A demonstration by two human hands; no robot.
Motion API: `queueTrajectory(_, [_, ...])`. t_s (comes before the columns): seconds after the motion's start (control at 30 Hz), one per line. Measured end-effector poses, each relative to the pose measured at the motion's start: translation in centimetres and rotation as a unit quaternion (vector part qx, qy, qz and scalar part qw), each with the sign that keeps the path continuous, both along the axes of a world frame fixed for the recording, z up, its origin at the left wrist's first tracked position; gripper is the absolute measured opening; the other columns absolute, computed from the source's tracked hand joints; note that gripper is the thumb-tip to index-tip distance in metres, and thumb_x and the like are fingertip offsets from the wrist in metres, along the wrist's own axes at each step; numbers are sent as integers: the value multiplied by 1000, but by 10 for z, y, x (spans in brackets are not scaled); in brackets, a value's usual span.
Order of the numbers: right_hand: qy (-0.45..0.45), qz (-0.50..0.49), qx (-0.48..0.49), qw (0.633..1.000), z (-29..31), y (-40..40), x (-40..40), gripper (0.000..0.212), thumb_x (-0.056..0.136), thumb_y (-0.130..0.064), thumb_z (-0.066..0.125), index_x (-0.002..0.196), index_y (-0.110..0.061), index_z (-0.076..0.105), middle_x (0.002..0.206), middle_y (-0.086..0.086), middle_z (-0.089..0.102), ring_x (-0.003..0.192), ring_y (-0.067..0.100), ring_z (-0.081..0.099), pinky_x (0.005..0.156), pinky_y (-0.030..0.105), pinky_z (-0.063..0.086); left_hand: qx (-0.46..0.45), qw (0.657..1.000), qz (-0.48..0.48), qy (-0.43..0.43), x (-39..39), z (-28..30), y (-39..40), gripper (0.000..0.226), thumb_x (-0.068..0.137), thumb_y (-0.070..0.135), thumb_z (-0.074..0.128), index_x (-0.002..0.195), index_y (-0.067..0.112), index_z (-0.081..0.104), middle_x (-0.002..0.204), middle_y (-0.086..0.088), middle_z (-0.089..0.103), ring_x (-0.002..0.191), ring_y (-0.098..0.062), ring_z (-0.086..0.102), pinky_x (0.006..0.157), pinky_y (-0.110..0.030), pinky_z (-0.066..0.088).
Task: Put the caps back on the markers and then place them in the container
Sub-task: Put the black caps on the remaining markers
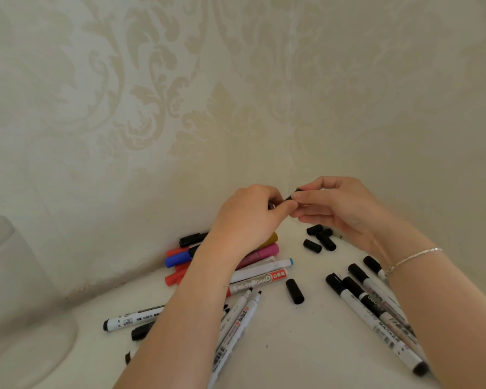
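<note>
My left hand (247, 217) and my right hand (334, 209) meet above the table's far corner. My right fingers pinch a black cap (292, 194); my left fingers curl around a marker that is almost wholly hidden inside the fist. Below them lie several loose black caps (320, 238), one more black cap (294, 291), two uncapped white markers (244, 310) and a white marker (132, 320) at the left. Several capped black-and-white markers (376, 310) lie under my right forearm. The clear container (9, 276) stands at the far left.
Coloured markers in red, blue, pink and yellow (180, 258) are piled against the wall behind my left wrist. Patterned wallpaper forms a corner right behind the white table (292, 346). A silver bracelet (413, 258) is on my right wrist.
</note>
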State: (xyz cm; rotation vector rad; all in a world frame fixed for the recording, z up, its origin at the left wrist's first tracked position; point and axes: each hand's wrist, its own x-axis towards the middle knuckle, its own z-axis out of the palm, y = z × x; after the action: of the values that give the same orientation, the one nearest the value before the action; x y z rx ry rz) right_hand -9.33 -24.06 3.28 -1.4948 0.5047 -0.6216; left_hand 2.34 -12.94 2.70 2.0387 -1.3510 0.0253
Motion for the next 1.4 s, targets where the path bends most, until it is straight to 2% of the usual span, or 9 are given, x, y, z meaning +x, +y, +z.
queueTrajectory(0.13, [-3, -39, -24, 999, 6, 3, -1, 8, 80, -6, 71, 84, -5, 64, 73, 11, 71, 61, 17, 68, 60, 27, 58, -10, 999, -30, 33, -11, 0, -2, 36, 96, 45, 44, 83, 19, 64, 65, 1, 64, 60, -15, 58, 62, -34, 48])
queueTrajectory(0.3, [37, -48, -63, 996, 6, 6, 4, 6, 87, -3, 62, 93, -1, 61, 73, 12, 63, 58, 22, 65, 53, 27, 58, 69, 985, -97, 123, -14, 2, 0, 37, 99, 38, 44, 67, 25, 56, 47, 14, 55, 39, 0, 40, 52, -27, 32])
queueTrajectory(0.4, [50, -67, -63, 995, 4, 4, 4, 8, 93, -3, 53, 100, -2, 57, 77, 16, 59, 60, 27, 67, 47, 28, 56, 155, 957, -151, 192, -14, 1, 3, 36, 100, 32, 45, 80, 13, 68, 70, 5, 72, 35, 0, 38, 44, -15, 32])
queueTrajectory(0.5, [52, -88, -51, 993, 3, -2, 1, 14, 97, -6, 46, 107, -5, 55, 76, 13, 58, 58, 27, 65, 49, 30, 56, 238, 952, -122, 150, -9, -4, 5, 29, 96, 27, 51, 76, 17, 70, 68, 5, 69, 45, -4, 39, 47, -14, 34])
queueTrajectory(0.63, [0, -1, 60, 998, 3, -4, 0, 22, 97, -8, 45, 115, -11, 58, 84, 9, 58, 51, 17, 54, 41, 23, 42, 270, 954, -53, 119, -1, -12, 3, 28, 92, 28, 53, 78, 12, 72, 72, -2, 62, 59, -15, 41, 62, -27, 36])
queueTrajectory(0.8, [-31, 77, 199, 977, -1, -1, 0, 29, 96, -31, 45, 97, -5, 58, 55, 2, 48, 37, 9, 31, 33, 18, 23, 304, 943, -40, 132, 2, -11, 4, 25, 94, 28, 51, 78, 14, 65, 62, 2, 59, 50, -10, 37, 47, -21, 31])
queueTrajectory(0.93, [-22, 90, 227, 970, -1, 0, 0, 29, 95, -31, 43, 87, -5, 52, 45, -2, 32, 29, 7, 21, 31, 15, 16, 374, 919, -28, 125, 4, -10, 6, 30, 96, 31, 48, 75, 18, 65, 57, 7, 57, 52, -8, 40, 47, -18, 32])
queueTrajectory(1.27, [-7, 2, 195, 981, -13, 1, 10, 15, 87, -17, 32, 80, -10, 44, 42, -2, 29, 28, 8, 16, 31, 12, 14, 322, 937, -16, 135, 18, -2, 15, 27, 94, 28, 50, 74, 16, 65, 56, 6, 56, 44, -8, 38, 45, -19, 29])
queueTrajectory(1.4, [102, 18, 139, 985, -20, 4, 14, 12, 88, -15, 35, 78, -12, 40, 45, 0, 34, 31, 9, 20, 32, 13, 17, 312, 941, -2, 129, 29, 2, 22, 31, 94, 30, 52, 67, 21, 65, 46, 12, 53, 35, -3, 39, 43, -18, 29])
